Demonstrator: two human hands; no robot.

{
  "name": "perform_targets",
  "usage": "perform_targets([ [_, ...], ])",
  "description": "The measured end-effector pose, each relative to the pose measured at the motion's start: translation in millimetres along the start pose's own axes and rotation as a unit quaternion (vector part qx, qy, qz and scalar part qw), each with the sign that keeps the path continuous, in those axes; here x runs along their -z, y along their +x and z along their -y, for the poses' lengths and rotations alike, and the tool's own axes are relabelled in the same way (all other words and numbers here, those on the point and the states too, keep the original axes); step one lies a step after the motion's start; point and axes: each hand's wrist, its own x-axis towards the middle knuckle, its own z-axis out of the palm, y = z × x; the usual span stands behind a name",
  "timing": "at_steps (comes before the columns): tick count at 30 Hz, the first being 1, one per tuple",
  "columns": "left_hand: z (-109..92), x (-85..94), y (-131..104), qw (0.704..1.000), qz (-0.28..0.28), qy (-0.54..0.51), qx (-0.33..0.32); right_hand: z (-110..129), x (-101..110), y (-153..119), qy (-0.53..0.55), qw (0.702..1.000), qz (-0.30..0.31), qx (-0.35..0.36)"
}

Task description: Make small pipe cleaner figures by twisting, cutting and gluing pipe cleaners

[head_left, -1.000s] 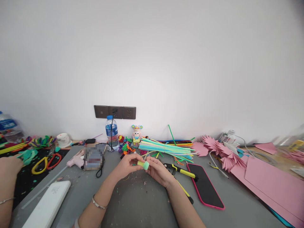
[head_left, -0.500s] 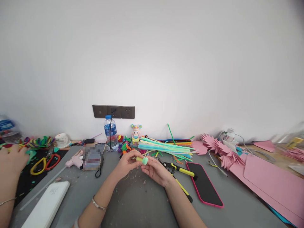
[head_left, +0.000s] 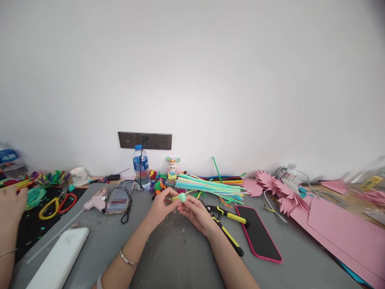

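Note:
A small pale-green coil of pipe cleaner (head_left: 182, 197) with a yellowish part on its left is held between my two hands above the grey mat. My left hand (head_left: 161, 206) pinches the yellowish end from the left. The fingertips of my right hand (head_left: 196, 213) close on the green coil from the right; its other fingers are curled underneath. Just behind the hands lies a bundle of pastel pipe cleaners (head_left: 207, 184). Black-and-yellow pliers (head_left: 230, 216) rest to the right of my right hand.
A phone in a pink case (head_left: 260, 235) and pink paper sheets (head_left: 345, 228) lie at right. Along the wall stand a water bottle (head_left: 141, 168) and a small figurine (head_left: 172, 170). Leftward are a pink glue gun (head_left: 95, 201), a white box (head_left: 58, 259), scissors (head_left: 58, 206) and another person's hand (head_left: 12, 202).
The green coil has turned so more of its round face shows, and my fingers have shifted slightly around it. The other person's hand at far left has moved a little leftward.

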Motion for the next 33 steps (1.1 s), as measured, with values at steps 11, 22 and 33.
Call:
perform_targets([
  [11, -4.6, 0.9, 1.9, 0.999, 0.001, -0.012, 0.043, -4.0, 1.0, 1.4, -0.096, 0.994, -0.017, 0.055],
  [22, -8.4, -9.5, 0.1, 0.983, 0.026, -0.138, 0.117, -6.9, 3.6, 9.0, -0.198, 0.965, -0.054, 0.162],
  [33, -8.2, -19.8, -4.5, 0.945, 0.023, -0.284, 0.162, -5.9, -0.8, 1.7, -0.279, 0.926, -0.07, 0.245],
])
